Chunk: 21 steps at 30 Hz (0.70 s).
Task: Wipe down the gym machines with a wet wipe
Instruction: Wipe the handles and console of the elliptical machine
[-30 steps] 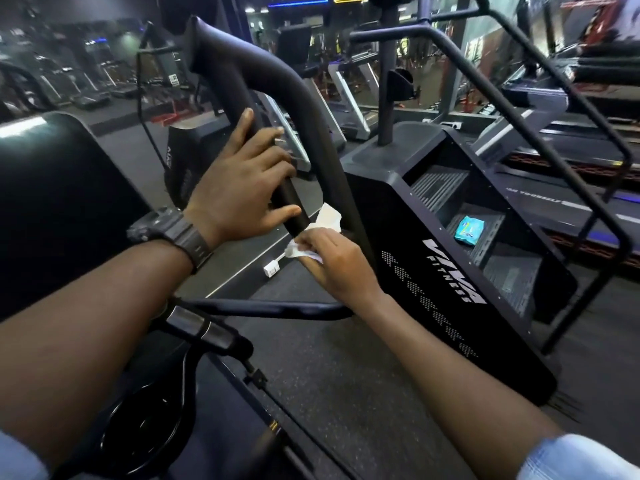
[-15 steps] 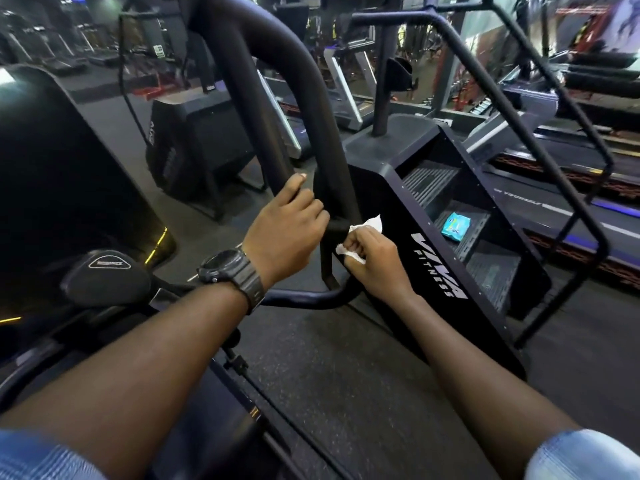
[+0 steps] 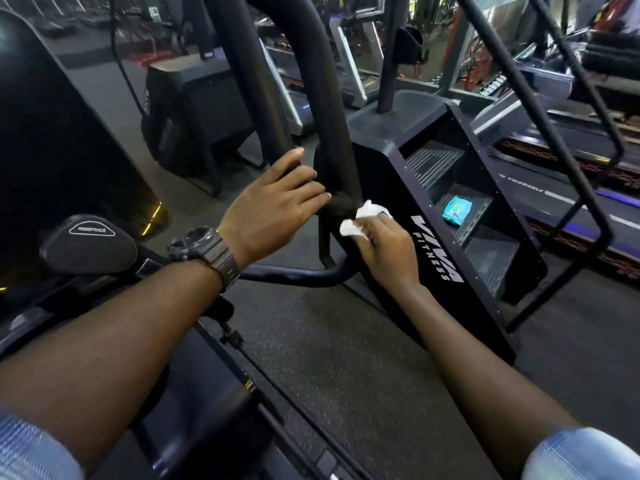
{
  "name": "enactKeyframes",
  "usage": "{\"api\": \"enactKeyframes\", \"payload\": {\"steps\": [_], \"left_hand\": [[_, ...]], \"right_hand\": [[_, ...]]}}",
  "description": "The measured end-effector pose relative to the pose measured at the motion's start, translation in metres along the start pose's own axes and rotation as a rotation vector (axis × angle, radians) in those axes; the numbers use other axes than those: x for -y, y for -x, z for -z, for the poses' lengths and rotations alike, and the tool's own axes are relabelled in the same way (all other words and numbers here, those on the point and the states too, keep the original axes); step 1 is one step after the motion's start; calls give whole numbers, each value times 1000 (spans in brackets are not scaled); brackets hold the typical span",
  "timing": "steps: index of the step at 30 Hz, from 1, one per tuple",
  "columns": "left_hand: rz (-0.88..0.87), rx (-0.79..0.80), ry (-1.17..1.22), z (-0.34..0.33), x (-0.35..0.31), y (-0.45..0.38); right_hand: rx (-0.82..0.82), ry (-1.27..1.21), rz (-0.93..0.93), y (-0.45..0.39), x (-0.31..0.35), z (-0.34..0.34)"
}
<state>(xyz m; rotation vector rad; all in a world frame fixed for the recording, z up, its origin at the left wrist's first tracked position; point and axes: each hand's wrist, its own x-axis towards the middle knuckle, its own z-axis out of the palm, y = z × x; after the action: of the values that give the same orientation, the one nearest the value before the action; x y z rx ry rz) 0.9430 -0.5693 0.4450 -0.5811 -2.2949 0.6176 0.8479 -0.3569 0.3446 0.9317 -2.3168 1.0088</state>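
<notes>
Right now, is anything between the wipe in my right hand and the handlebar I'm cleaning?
Nothing visible. The right hand pinches the white wipe right against the black handlebar at its lower joint. The left hand grips the neighbouring bar beside it, not across the wipe's path.

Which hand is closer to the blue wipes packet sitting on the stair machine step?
The right hand. It holds the white wipe at the handlebar, just left of the blue wipes packet. The left hand grips the black bar farther left.
</notes>
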Motion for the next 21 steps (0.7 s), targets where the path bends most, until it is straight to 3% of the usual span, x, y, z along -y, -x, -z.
{"api": "enactKeyframes", "payload": {"steps": [3, 8, 13, 18, 21], "left_hand": [[23, -36, -5, -1, -1, -1], [40, -41, -6, 0, -3, -1], [73, -29, -12, -3, -7, -1], [103, -24, -15, -1, -8, -1], [109, -23, -12, -1, -9, -1]], "right_hand": [[-14, -21, -18, -1, -5, -2], [166, 75, -67, 55, -20, -22], [-79, 63, -104, 9, 0, -14], [60, 15, -110, 53, -18, -36], [-23, -115, -177, 52, -21, -36]]}}
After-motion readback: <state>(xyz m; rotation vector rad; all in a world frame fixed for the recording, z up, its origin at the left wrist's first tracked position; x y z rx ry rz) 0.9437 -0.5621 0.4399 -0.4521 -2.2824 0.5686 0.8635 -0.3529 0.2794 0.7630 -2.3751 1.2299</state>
